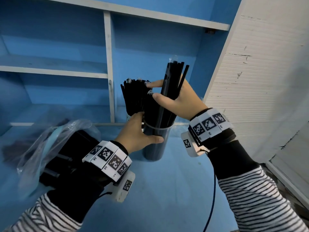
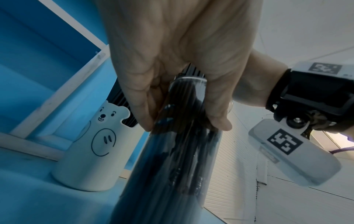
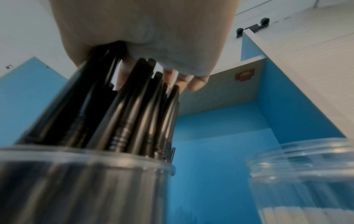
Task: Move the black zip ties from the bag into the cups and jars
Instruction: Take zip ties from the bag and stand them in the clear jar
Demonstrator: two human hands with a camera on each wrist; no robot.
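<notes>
Two hands share the work: the left hand (image 1: 139, 133) wraps its fingers round the clear glass jar (image 1: 154, 142) on the blue bench (image 1: 167, 190), apparently steadying it, while the right hand (image 1: 181, 99) pinches a bundle of black zip ties (image 1: 172, 84) standing in the jar, the plastic bag (image 1: 55, 148) lying near left.

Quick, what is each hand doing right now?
Left hand: grips the clear cup near its rim.
Right hand: holds a bunch of black zip ties standing in that cup.
</notes>
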